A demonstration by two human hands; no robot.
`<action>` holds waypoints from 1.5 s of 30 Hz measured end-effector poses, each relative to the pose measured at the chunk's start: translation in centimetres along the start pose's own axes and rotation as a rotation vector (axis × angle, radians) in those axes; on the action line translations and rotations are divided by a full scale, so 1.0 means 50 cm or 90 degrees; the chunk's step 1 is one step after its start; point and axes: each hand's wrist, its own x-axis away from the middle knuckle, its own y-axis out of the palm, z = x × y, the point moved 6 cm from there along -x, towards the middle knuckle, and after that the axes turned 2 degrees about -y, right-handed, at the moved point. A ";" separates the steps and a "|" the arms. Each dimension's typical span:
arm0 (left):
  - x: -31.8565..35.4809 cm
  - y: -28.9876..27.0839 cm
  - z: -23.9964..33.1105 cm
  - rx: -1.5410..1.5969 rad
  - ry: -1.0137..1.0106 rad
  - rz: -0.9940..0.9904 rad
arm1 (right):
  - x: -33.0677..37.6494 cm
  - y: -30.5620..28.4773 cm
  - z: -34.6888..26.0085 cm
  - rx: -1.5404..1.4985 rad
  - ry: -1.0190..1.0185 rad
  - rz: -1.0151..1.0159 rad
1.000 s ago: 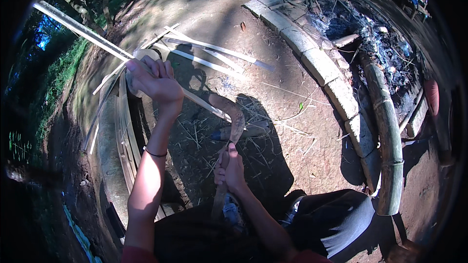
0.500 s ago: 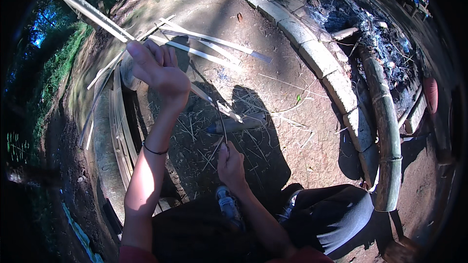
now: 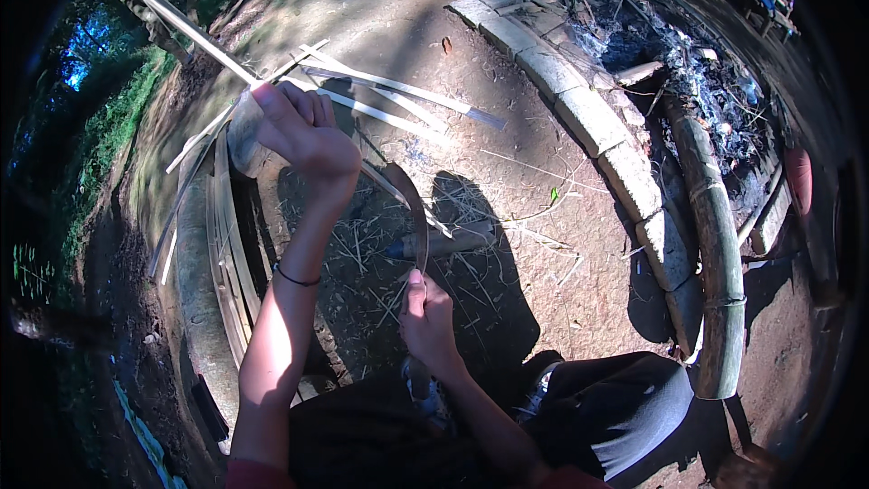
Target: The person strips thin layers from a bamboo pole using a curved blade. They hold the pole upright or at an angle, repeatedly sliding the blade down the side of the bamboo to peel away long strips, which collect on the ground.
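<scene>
My left hand (image 3: pixel 303 131), raised at the upper left, is closed round a long pale bamboo strip (image 3: pixel 181 24). The strip slants from the far upper left, through the hand, down to the middle of the scene. In my right hand (image 3: pixel 427 321), low in the centre, is a knife with a dark curved blade (image 3: pixel 417 208), pointing away from me. The blade's flat side shows, and it crosses the strip's lower part in this view; whether they touch I cannot tell. A short thick piece of wood (image 3: pixel 457 237) with a dark end lies on the ground behind the blade.
Several split strips (image 3: pixel 376 109) lie crossed on the ground ahead. Beside my left arm are a log (image 3: pixel 195 299) and long slats (image 3: pixel 228 244). To the right, a curved stone border (image 3: pixel 588 113) rings ashes (image 3: pixel 724 100), with a thick bamboo pole (image 3: pixel 715 226) across it. Shavings litter the ground.
The blade has turned from edge-on to showing its flat side. My left hand and the strip have shifted slightly right and down in view.
</scene>
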 end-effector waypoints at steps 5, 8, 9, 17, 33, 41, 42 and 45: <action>0.014 0.011 0.008 -0.017 0.002 -0.033 | 0.019 -0.003 -0.075 0.164 -0.157 0.006; 0.017 0.021 0.008 -0.004 -0.010 -0.015 | -0.015 -0.044 0.001 0.235 -0.094 0.030; 0.007 0.003 0.008 0.000 -0.009 -0.009 | -0.012 -0.040 -0.002 0.223 -0.088 0.030; -0.017 -0.036 -0.003 0.052 -0.001 -0.043 | 0.003 -0.007 0.028 -0.383 0.348 -0.066; -0.003 -0.023 0.004 0.027 -0.025 -0.030 | -0.001 -0.012 -0.083 0.205 -0.092 0.039; 0.000 -0.004 0.009 0.023 -0.036 -0.023 | -0.026 0.001 -0.125 0.241 -0.117 0.021; 0.000 -0.002 0.003 0.030 -0.040 -0.021 | -0.028 0.005 -0.102 0.253 -0.109 0.019; -0.004 -0.025 0.001 0.032 -0.036 -0.031 | -0.045 -0.005 0.000 0.293 -0.097 0.014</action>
